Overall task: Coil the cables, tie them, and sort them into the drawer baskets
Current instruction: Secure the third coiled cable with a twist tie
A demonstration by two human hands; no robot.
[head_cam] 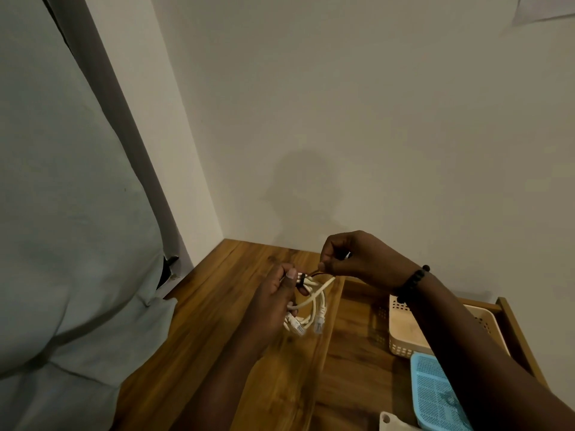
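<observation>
A white network cable hangs in a loose coil above the wooden top, its two clear plugs dangling at the bottom. My left hand grips the coil at its upper left, where a dark tie wraps the strands. My right hand pinches the thin orange-brown end of that tie and holds it up and to the right. An open wooden drawer at the right holds a beige perforated basket and a blue mesh basket; my right forearm covers part of both.
A wooden surface runs under my hands up to a plain wall corner. A pale fabric mass fills the left side. A white object with a hole shows at the bottom edge.
</observation>
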